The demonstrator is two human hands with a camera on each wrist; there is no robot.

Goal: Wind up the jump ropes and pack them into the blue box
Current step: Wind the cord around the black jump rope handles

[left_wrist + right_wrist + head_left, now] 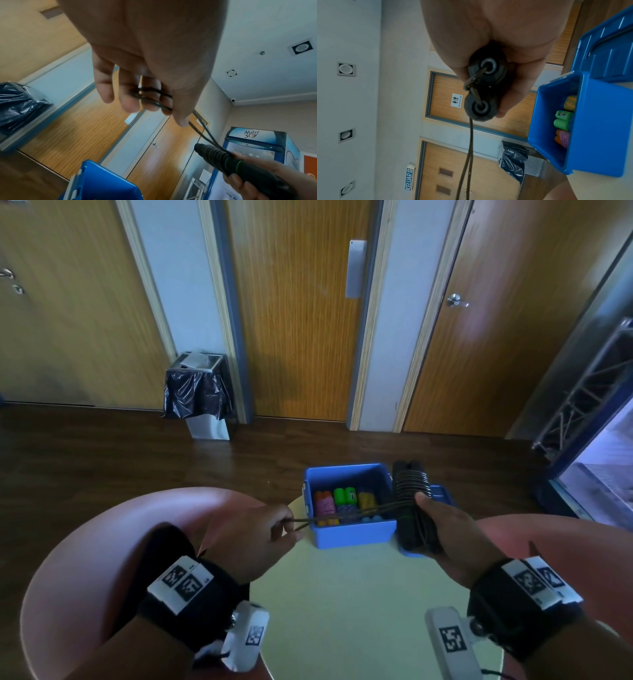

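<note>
Black foam jump-rope handles (411,505), cord-wrapped, sit gripped in the right hand (442,529); the left hand (260,535) pinches the doubled cord's (342,513) loop. Slack there could loosen the coils.

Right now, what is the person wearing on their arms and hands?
Both hands are bare: left hand, right hand. Each wrist carries a wide black strap topped by a white plate with two black square-pattern markers. Below each strap hangs a white camera unit bearing another marker, with thin black cable.

Glossy plastic blue box (352,531); matt ribbed black handles (411,501); smooth pale tabletop (359,594)
</note>
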